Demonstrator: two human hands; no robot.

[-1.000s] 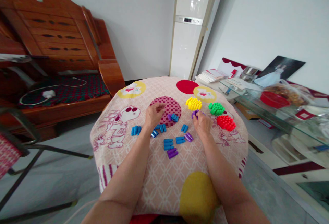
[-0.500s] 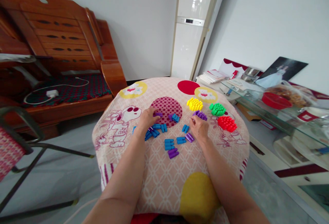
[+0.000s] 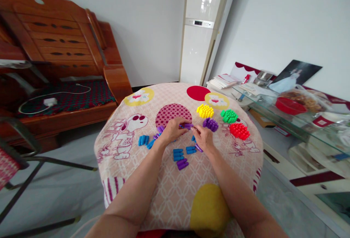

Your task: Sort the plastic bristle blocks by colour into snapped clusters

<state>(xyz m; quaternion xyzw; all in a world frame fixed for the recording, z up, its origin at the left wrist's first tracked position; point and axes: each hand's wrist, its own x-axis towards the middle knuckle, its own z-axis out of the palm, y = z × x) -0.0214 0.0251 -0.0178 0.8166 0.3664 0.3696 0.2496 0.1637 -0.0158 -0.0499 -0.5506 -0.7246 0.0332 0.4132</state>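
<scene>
On the round, cloth-covered bench (image 3: 169, 198), both hands are close together, and I watch them from far away through the head camera. My left hand (image 3: 172, 130) pinches a small purple piece (image 3: 188, 125) between thumb and fingers. I see that piece by the near right edge of the dark red checked circle (image 3: 171, 112) on the cloth. My right hand (image 3: 203, 137) has its fingers bent in at the right end of the piece. What they pinch is too small for me to tell.

Just past my right hand is a bunch of purple pegs (image 3: 210, 124). Near it I see yellow pegs (image 3: 205, 111), green pegs (image 3: 229, 116) and red pegs (image 3: 239, 131), each in its own bunch. Closer to me, blue pieces (image 3: 178, 154) lie just beside a purple pair (image 3: 182, 164). More blue blocks (image 3: 143, 140) lie to the left of my left wrist, on the cartoon dog's (image 3: 127, 134) side.

Past the bench, a wooden sofa (image 3: 62, 55) stands on the left with a white plug (image 3: 50, 102) on its seat. Over on the right, a red bowl (image 3: 290, 105) sits on a glass shelf (image 3: 273, 101).
</scene>
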